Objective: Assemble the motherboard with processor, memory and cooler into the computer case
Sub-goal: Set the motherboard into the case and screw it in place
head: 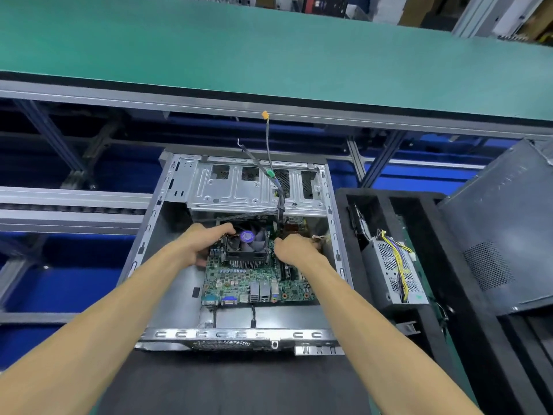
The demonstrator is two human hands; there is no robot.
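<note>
The motherboard [254, 280] lies inside the open computer case [167, 295], its port row toward the near wall, on the dark surface [239, 384]. The left hand [203, 244] grips the board's left edge beside the cooler [247, 245], and the right hand [294, 248] curls over its right side. Beyond, loose cables [269, 163] rise over the drive cage [248, 187].

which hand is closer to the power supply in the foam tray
Right. The right hand is on the motherboard beside the cooler fan, on the power supply side; the left hand is across the fan, farther away.
</note>
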